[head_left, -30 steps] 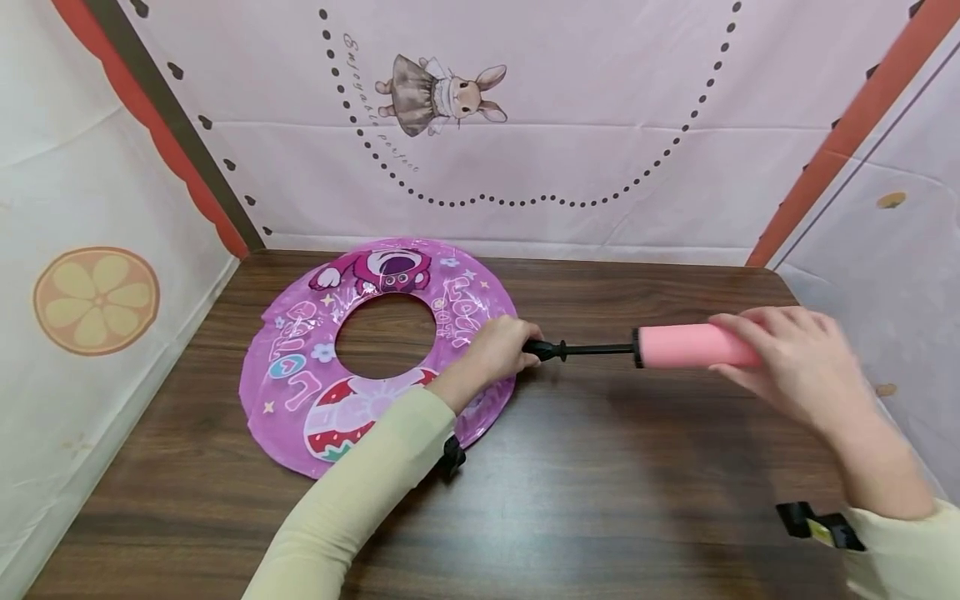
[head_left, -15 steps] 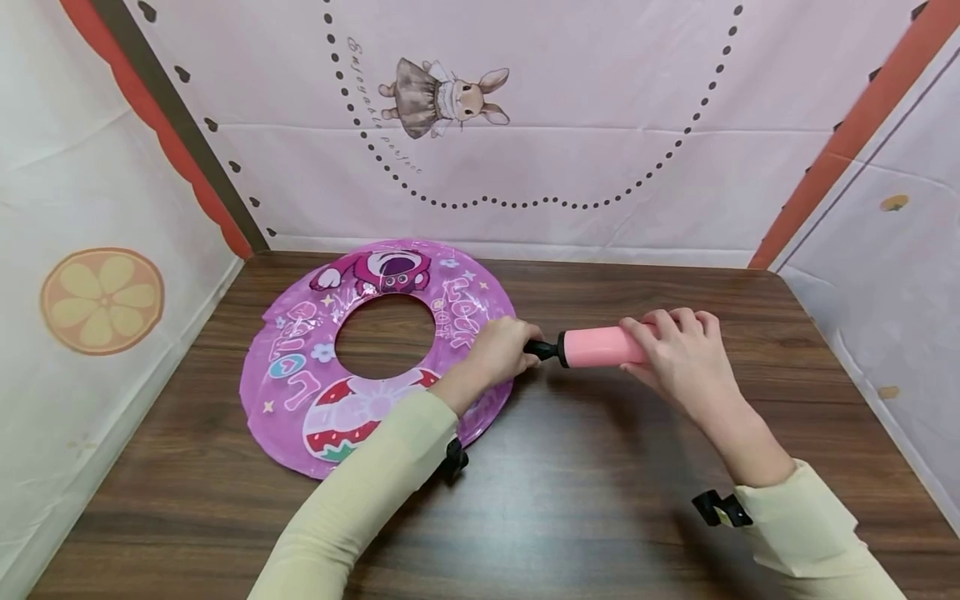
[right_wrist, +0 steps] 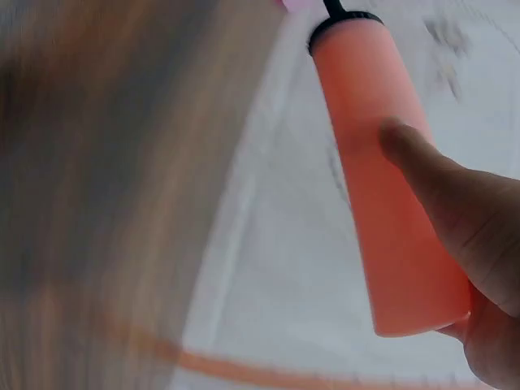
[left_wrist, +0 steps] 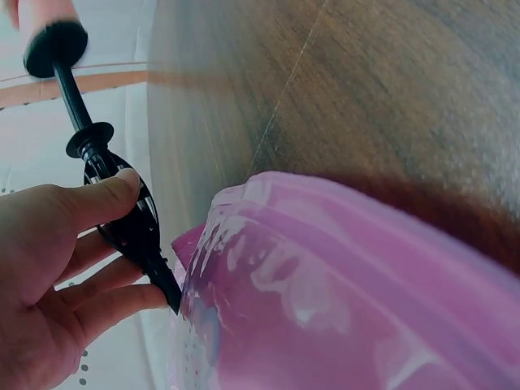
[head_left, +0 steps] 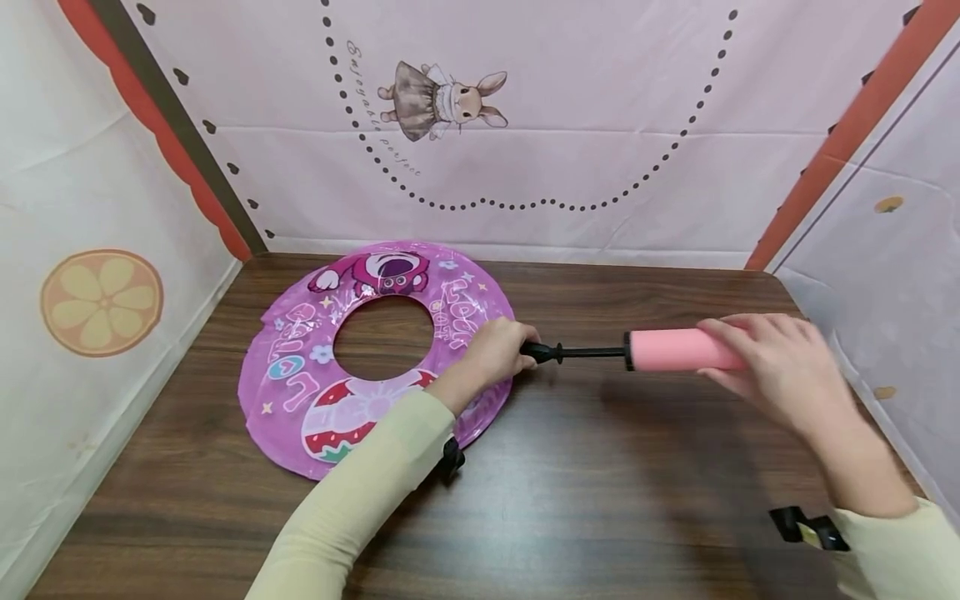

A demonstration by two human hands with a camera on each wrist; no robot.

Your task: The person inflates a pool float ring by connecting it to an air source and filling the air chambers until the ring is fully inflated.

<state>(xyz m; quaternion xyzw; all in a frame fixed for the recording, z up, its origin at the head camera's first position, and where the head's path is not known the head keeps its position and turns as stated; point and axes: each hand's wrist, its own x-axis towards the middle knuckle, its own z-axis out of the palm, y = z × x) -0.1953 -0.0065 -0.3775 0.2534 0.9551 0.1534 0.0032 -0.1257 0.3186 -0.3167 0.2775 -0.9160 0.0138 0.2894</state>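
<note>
Faces a pale pink printed cloth wall (head_left: 555,150) across a dark brown wood-grain tabletop (head_left: 570,517). Has a glossy purple plastic swim ring (head_left: 281,396) lying flat toward the left, probably for full support and an easily reached right edge. Holds a long pink-and-black plastic hand pump (head_left: 648,350) sideways out from that edge. Pinches its flared black plastic handle (left_wrist: 138,231) with the left hand (head_left: 497,348), at the ring's right edge, with the tapered black tip (left_wrist: 168,292) angled down to the glossy surface; seems to anchor this end against any pull. Cannot see any valve at that spot, nor confirm a seated tip. Clasps the smooth salmon-pink plastic cylinder (right_wrist: 390,227) with the right hand (head_left: 787,371), curled round the back end, well apart from the left hand, leaving the slim black rod (head_left: 592,352) bare between handle and black end cap (head_left: 628,351). Appears to choose this rear hold for leverage and for clearance between the two hands. Lines up cylinder, rod and handle nearly straight, apparently above the tabletop, likely for free sliding without bending the rod.
</note>
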